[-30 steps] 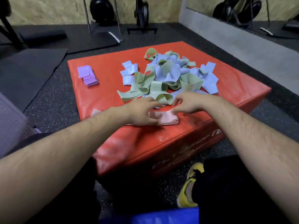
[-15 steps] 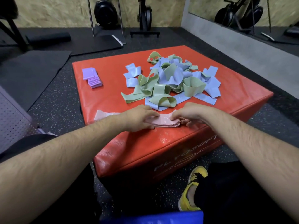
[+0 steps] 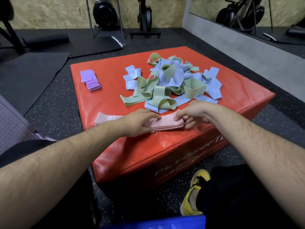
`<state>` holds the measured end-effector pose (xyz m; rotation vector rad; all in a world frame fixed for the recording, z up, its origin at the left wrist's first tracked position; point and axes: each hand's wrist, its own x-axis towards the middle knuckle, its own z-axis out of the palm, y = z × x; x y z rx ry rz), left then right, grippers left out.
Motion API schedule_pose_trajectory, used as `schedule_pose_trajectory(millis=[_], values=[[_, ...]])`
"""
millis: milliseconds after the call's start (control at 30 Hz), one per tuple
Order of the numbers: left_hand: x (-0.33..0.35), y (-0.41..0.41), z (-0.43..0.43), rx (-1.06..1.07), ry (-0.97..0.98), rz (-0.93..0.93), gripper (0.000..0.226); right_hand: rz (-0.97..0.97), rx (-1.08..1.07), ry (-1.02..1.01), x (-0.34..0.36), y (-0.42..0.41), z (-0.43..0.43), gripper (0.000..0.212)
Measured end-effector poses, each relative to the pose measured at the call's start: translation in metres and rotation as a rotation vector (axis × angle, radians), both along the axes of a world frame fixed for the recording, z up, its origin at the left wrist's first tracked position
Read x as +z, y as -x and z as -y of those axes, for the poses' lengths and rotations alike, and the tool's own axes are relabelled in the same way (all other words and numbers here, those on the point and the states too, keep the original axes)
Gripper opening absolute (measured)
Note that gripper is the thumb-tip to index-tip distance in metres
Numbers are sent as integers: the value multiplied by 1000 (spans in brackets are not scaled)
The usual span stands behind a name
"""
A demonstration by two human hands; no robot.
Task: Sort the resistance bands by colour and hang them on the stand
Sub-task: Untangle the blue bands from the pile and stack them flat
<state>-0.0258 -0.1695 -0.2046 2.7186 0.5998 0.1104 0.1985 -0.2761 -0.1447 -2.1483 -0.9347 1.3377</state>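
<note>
A flat stack of pink resistance bands (image 3: 166, 123) lies near the front edge of the red padded box (image 3: 107, 100). My left hand (image 3: 138, 121) rests on the stack's left part, fingers laid over it and thumb at its front edge. My right hand (image 3: 193, 114) holds the stack's right end, fingertips on top and fingers curled under the end. A loose pile of green and blue bands (image 3: 171, 81) fills the box's middle. A neat stack of purple bands (image 3: 90, 79) sits at the far left. No stand is in view.
The pink stack's left end (image 3: 105, 118) pokes out behind my left forearm. Black mats (image 3: 29, 70) and gym machines (image 3: 105, 15) lie beyond the box. A yellow shoe (image 3: 193, 192) is on the floor by the box's front right, a perforated grey panel (image 3: 9, 128) at left.
The view shifted slightly. Both hands stayed on the pink stack; my right hand slid further around its right end.
</note>
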Motion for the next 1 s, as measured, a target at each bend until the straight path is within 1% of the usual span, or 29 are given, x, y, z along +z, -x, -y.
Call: schedule_pose_trajectory(millis=[67,133,233,367,467,533,600,667,700,800,900,1000], values=[[0,1,3,-5,-12,-17,59,30,-10,-6,10,-10,4,20],[5,5,5,0,-52,-39,55,62,-31,-24,21,-21,9,17],[13,16,4,8,-143,-80,53,25,-22,-59,33,-30,15,20],[23,36,2,97,-207,-146,72,-22,66,-104,47,-18,10,21],[26,58,-3,186,-178,-187,83,-11,135,-136,55,3,2,12],[25,70,-6,192,-72,-126,81,16,156,-149,56,18,-6,8],[20,77,-7,197,16,-29,71,61,165,-153,54,32,-14,13],[15,79,-8,222,38,47,61,83,191,-145,51,49,-23,19],[13,79,-9,234,43,69,59,84,203,-143,49,57,-27,17],[10,78,-9,261,55,103,63,85,226,-148,43,84,-36,15],[8,78,-9,282,79,118,70,127,235,-159,39,108,-45,12],[7,78,-9,270,96,146,72,194,246,-179,37,126,-51,15]])
